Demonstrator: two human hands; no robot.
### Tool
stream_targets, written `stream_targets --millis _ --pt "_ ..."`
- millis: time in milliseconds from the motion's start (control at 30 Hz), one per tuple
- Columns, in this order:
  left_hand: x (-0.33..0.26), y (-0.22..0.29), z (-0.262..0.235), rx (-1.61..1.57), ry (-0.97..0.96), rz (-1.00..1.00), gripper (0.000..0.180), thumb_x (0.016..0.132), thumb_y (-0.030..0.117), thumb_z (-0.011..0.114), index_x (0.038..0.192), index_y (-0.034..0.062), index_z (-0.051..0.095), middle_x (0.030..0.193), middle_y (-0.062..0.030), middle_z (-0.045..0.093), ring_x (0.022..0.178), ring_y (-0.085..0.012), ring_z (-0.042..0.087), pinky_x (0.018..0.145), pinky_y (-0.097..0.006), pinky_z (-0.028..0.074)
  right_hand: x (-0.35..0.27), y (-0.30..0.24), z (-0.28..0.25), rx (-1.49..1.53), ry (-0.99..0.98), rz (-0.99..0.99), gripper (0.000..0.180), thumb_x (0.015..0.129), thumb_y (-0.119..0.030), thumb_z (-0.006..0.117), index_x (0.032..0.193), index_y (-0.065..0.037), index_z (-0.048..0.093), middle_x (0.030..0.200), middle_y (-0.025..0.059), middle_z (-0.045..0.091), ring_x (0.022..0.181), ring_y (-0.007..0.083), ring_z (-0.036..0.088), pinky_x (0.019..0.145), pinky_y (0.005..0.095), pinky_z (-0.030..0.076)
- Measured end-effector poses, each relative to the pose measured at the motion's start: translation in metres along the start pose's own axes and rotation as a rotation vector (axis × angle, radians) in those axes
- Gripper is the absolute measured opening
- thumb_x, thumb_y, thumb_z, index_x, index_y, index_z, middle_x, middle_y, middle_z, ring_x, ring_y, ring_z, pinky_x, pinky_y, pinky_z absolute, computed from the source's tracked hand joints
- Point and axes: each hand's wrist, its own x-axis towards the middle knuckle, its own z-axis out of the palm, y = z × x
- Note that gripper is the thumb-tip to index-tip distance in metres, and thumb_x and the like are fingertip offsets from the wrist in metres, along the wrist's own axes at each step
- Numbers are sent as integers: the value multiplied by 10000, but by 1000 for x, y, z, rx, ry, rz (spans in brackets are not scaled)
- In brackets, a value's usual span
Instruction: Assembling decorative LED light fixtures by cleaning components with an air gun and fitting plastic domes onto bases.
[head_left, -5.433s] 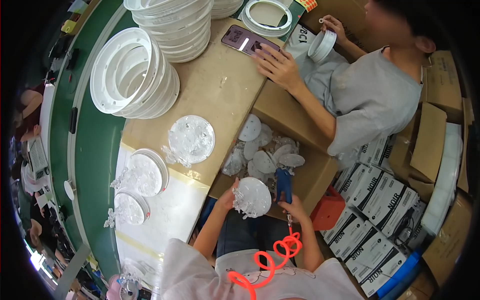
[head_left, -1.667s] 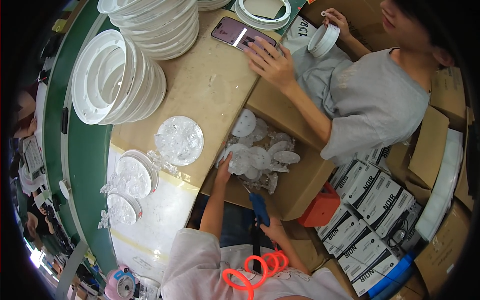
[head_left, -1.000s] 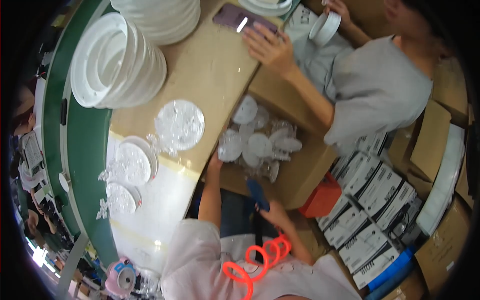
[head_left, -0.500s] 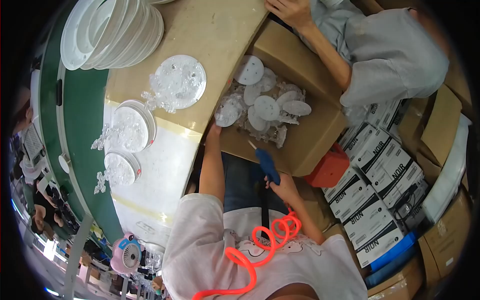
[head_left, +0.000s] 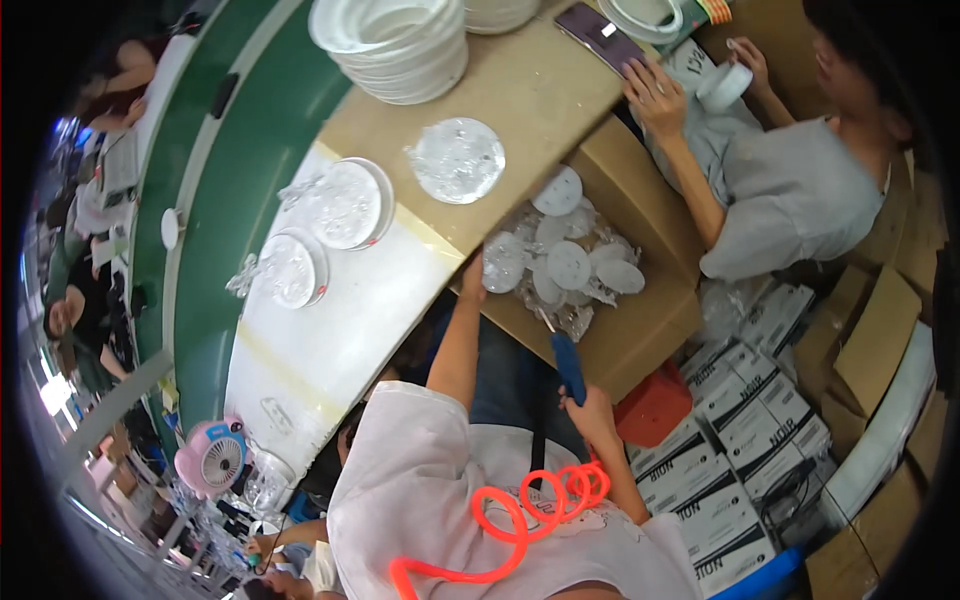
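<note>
My left hand [head_left: 473, 282] is closed at the near left edge of an open cardboard box [head_left: 655, 325], gripping a round white disc with clear plastic on it [head_left: 503, 262]. Its fingertips are partly hidden behind the disc. My right hand [head_left: 592, 408] is wrapped round a blue screwdriver-like power tool [head_left: 568, 366] with a thin pale tip, which points up toward the box. A coiled orange hose [head_left: 520, 515] runs across my shirt to the right hand. Inside the box lie several white discs [head_left: 569, 264] among clear plastic pieces.
On the table stand a stack of white rings [head_left: 405, 75] and several discs with clear pieces [head_left: 458, 160]. Across the box sits a co-worker in grey [head_left: 790, 190], one hand near a phone [head_left: 600, 38]. Printed cartons [head_left: 740, 420] and a red bin [head_left: 653, 408] are at right.
The view has turned, so the table and box appear shifted rightward. The co-worker now shows more fully, with a white roll in one hand. Both my hands keep their holds.
</note>
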Motion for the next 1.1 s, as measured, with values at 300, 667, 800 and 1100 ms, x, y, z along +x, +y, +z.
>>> stream_targets --millis 300,667,800,1100 --pt "-61 -5 36 -441 -27 16 559 754 282 661 1172 -16 441 1133 -125 522 978 -261 549 818 -384 468 -38 -5 -21 -141 -40 -56 149 691 -80 529 808 -18 596 669 123 615 654 244 623 644 328 475" --pt "-140 18 46 -240 -175 -167 571 776 318 639 1177 -33 433 1091 -127 546 942 -248 566 817 -352 459 -58 -5 -37 -145 -177 -171 222 690 -30 486 887 27 569 720 107 616 708 171 618 691 277 467" --pt "-208 55 48 -187 -182 -68 404 800 258 618 1078 -21 529 988 -92 592 863 -188 585 748 -317 474 -91 4 -57 205 -241 -50 255 705 -29 473 938 29 560 771 91 617 754 158 598 740 274 449" --pt "-220 156 -40 -367 147 322 505 882 387 433 1179 -22 431 1147 -143 508 1014 -270 519 876 -400 428 -51 55 -42 374 -134 -69 222 721 -58 476 890 43 580 726 96 623 715 166 610 696 268 459"
